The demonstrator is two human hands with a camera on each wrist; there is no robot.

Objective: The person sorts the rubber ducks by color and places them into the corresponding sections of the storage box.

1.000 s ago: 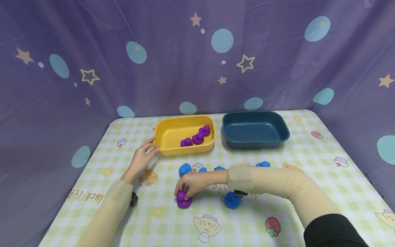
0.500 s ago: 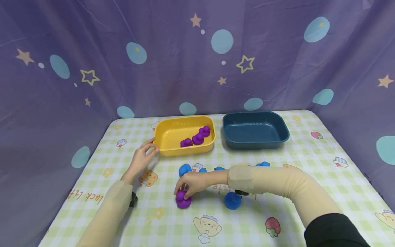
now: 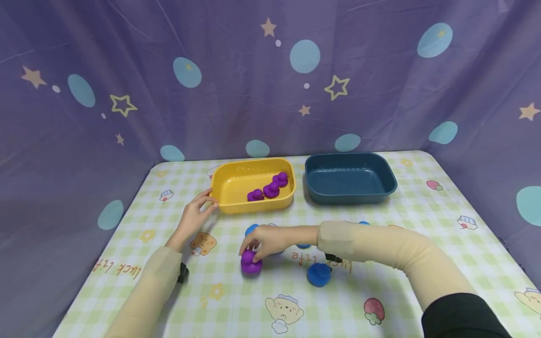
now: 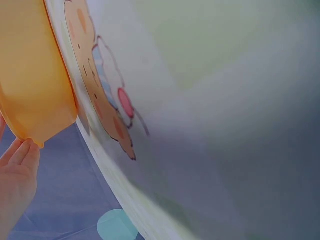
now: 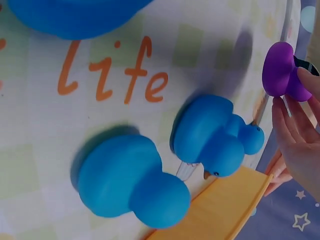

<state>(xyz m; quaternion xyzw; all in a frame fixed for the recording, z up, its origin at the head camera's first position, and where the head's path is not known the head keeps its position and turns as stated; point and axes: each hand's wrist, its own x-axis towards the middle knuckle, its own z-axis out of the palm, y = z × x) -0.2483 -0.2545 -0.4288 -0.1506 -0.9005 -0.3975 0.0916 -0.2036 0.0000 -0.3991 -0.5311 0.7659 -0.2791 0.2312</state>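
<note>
My right hand (image 3: pixel 270 239) pinches a purple rubber duck (image 3: pixel 251 265) between thumb and fingers. In the right wrist view the same purple duck (image 5: pixel 278 69) shows raised off the cloth. Farther back, my left hand (image 3: pixel 194 218) holds the left rim of a yellow plastic basin (image 3: pixel 253 205); fingertips meet that rim in the left wrist view, too. Inside it, toward the right, lie three purple ducks (image 3: pixel 271 189). Blue ducks surround my right hand: one (image 3: pixel 319 274) sits nearer me, and others (image 5: pixel 120 175) are partly hidden by my right arm in the head view.
A dark blue basin (image 3: pixel 351 199) stands right of the yellow one at the back, with nothing in it. A checked cloth with printed cartoons (image 3: pixel 169 291) covers the table. Purple curtain (image 3: pixel 236 94) hangs behind and along both sides.
My right hand has raised the purple duck off the cloth, moving slightly up and away from me. The left hand stays at the yellow basin's rim.
</note>
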